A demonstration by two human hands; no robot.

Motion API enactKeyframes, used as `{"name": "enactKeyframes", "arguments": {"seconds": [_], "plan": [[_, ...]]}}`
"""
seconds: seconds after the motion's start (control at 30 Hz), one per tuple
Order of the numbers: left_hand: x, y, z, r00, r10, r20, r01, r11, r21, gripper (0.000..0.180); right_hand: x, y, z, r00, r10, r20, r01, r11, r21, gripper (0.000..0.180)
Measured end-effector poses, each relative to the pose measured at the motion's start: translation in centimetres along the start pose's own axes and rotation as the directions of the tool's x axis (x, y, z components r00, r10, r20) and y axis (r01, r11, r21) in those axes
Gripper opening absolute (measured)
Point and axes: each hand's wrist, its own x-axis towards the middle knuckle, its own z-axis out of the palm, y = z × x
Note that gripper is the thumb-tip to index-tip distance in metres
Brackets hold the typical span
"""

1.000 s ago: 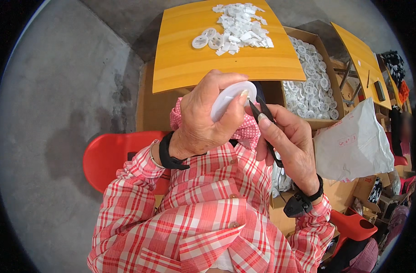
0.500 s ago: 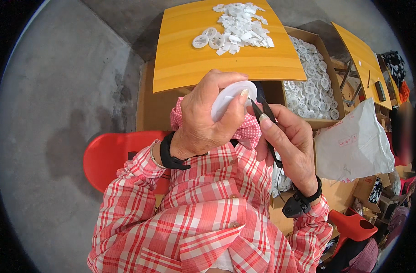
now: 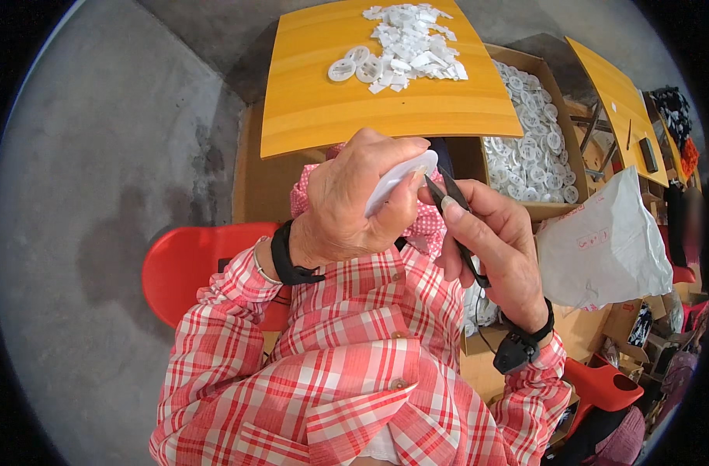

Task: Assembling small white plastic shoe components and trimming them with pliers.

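My left hand (image 3: 358, 198) grips a round white plastic disc (image 3: 401, 177) by its edge, with the thumb pressed on its right side. The disc is tilted, so only part of its face shows. In my right hand (image 3: 490, 233) is a pair of black thread snips (image 3: 454, 190), blades pointing up and left. The blades are slightly apart, and their tips lie close to the disc's right edge by my left thumb. Whether they touch it I cannot tell. Both hands are just in front of the table's near edge.
A yellow wooden table (image 3: 315, 101) bears a heap of white plastic scraps (image 3: 420, 46) and 3 round discs (image 3: 357, 65). Right of it stands a cardboard box (image 3: 558, 85) full of white discs. A white plastic bag (image 3: 603, 241) lies nearer. A red chair (image 3: 183, 268) is at left.
My left hand has lowered slightly and turned the disc more edge-on. My right hand has shifted a little right, the snips' tips staying close to the disc.
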Motion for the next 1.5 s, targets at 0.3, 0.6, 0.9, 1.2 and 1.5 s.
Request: {"name": "enactKeyframes", "arguments": {"seconds": [0.3,0.6,0.9,1.2,1.5], "plan": [[0.3,-0.4,-0.3,0.998,-0.027,0.049,0.027,1.000,-0.001,0.027,0.7,1.1,-0.5,0.757,-0.623,0.197,0.411,0.221,-0.884,0.028],[0.2,-0.5,-0.5,0.994,-0.062,0.092,0.062,0.998,0.001,0.026,0.6,0.0,-1.1,0.627,-0.499,0.598,0.089,-0.716,-0.692,0.039],[-0.2,-0.3,-0.3,0.981,-0.191,0.036,0.192,0.981,-0.034,0.025,-0.2,-0.5,-0.5,0.828,-0.500,0.255,0.266,-0.049,-0.963,0.043],[0.1,0.0,-0.4,0.955,-0.295,0.003,0.295,0.953,-0.077,0.025,0.2,0.2,-0.4,0.790,-0.601,0.120,0.392,0.344,-0.853,0.031],[-0.1,0.1,-0.2,0.974,-0.224,0.001,0.224,0.972,-0.069,0.026,0.4,0.5,0.3,0.716,-0.695,0.068,0.366,0.291,-0.884,0.025]]}}
